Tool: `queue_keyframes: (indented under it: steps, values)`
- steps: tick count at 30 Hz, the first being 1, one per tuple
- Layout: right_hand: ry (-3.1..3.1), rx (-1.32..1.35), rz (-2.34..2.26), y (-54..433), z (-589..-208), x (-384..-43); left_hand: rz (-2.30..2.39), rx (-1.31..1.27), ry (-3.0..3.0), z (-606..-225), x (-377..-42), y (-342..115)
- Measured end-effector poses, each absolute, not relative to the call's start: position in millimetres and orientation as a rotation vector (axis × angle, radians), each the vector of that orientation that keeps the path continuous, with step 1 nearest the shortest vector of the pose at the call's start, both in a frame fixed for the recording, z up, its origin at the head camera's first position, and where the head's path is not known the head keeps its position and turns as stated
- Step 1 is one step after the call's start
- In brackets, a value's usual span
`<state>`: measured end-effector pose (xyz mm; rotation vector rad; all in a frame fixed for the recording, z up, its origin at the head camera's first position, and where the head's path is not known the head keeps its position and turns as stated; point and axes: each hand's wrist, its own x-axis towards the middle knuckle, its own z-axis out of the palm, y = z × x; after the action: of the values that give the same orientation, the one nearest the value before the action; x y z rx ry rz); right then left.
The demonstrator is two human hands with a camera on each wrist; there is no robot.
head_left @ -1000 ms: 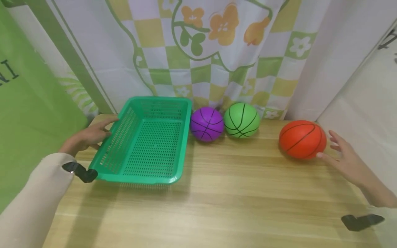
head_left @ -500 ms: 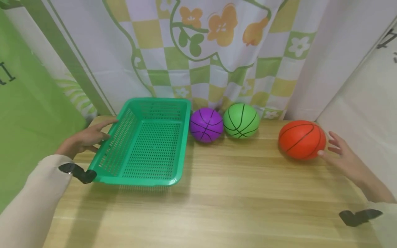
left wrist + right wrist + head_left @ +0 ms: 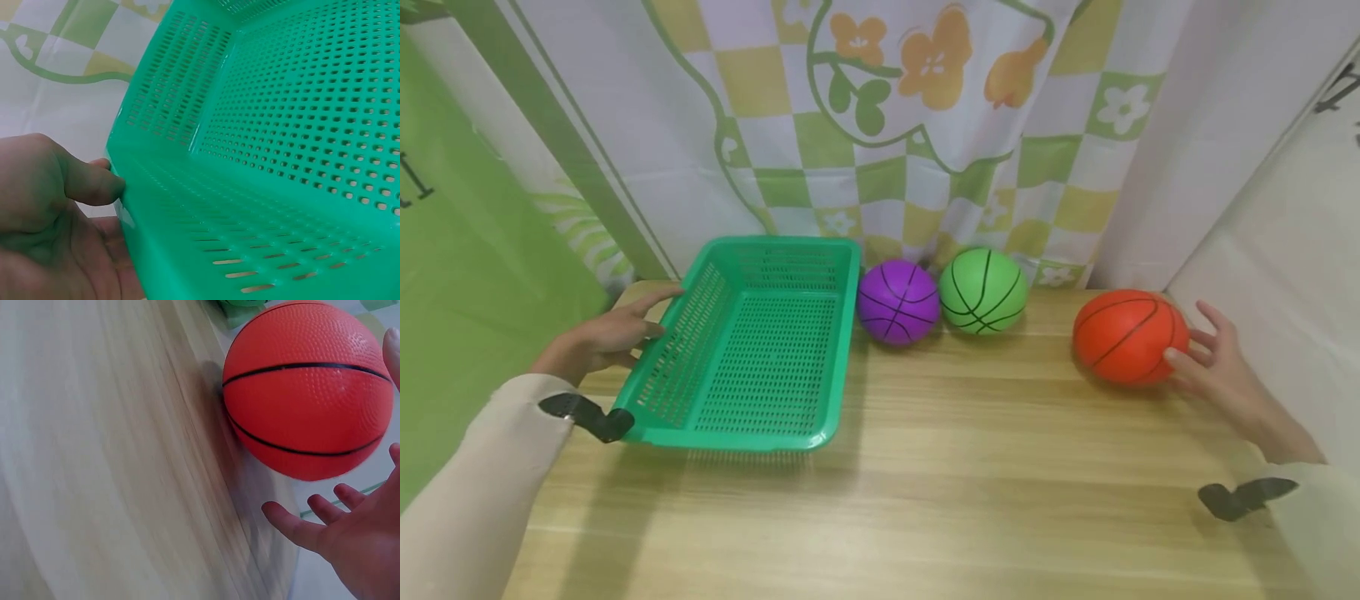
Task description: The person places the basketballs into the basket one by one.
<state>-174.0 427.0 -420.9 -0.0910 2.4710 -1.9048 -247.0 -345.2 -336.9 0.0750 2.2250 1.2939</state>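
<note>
Head view: from above, forward-down over table point(image 3: 970, 500). Left wrist view: close-up, basket point(image 3: 156, 250). Right wrist view: close-up, tilted, red ball point(image 3: 306, 415). Head shares both.

Left hand point(image 3: 610, 335) at the green basket point(image 3: 838, 367) — right hand point(image 3: 1228, 375) well off to its right.
The left thumb point(image 3: 95, 182) touches the basket's left rim, the fingers point(image 3: 115, 250) reach below it — tips hidden; the sleeved left forearm point(image 3: 482, 492) slants in from its near left side. The right fingers point(image 3: 297, 529) spread apart, slightly bent, the right forearm point(image 3: 1311, 521) angled inward.
</note>
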Motion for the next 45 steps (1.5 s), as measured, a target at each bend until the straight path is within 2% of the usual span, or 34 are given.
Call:
queue_keyframes:
  steps: [14, 23, 36, 45]
  values:
    - [2.765, -0.05, -1.577, 404, -423, -189, 1.365, 0.065, 2.146, -342, -250, -350]
    - [2.757, -0.024, -1.63, 398, -421, -193, 1.375, 0.059, 2.128, -341, -249, -348]
    - [2.898, -0.006, -1.433, 398, -417, -180, 1.386, 0.077, 2.112, -348, -253, -350]
    - [2.906, -0.106, -1.417, 393, -405, -172, 1.408, 0.069, 2.109, -348, -251, -353]
